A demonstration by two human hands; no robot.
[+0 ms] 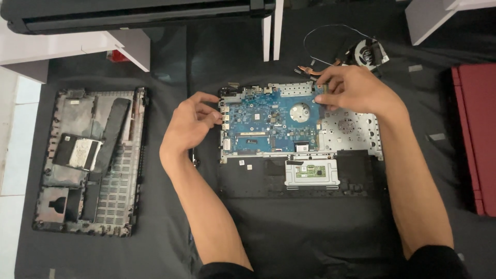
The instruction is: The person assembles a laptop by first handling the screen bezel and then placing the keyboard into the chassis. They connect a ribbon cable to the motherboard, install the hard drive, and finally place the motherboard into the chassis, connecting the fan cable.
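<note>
- Head view: a blue circuit board (268, 124) lay inside an opened laptop chassis (356, 132) near the middle of a tabletop (289, 237) covered with dark cloth.
- The left hand (190, 124) was at the board's left edge, its fingers (213, 118) curled narrow and touching the row of metal ports there; whether they pinched the edge or only pressed against it could not be told.
- The right hand (356, 89) was at the board's upper right corner, fingers bent close together on the board's edge, thumb underneath; a firm grip could not be confirmed.
- A round silver patch (299, 112) sat on the board just left of the right hand.
- Below the board, in the black palm-rest part of the chassis, lay a pale touchpad plate (311, 172) with a small green board in its middle.
- Beyond the right hand, a cooling fan (368, 53) with copper pipe and a thin looped wire (330, 31) lay on the cloth, apart from the chassis.
- Well to the left lay a removed bottom cover (90, 163), inner side up, grey and dusty, with a vent grid.
- A red laptop lid (478, 137) lay at the right edge, and a black device (134, 14) rested on white stands at the top.
</note>
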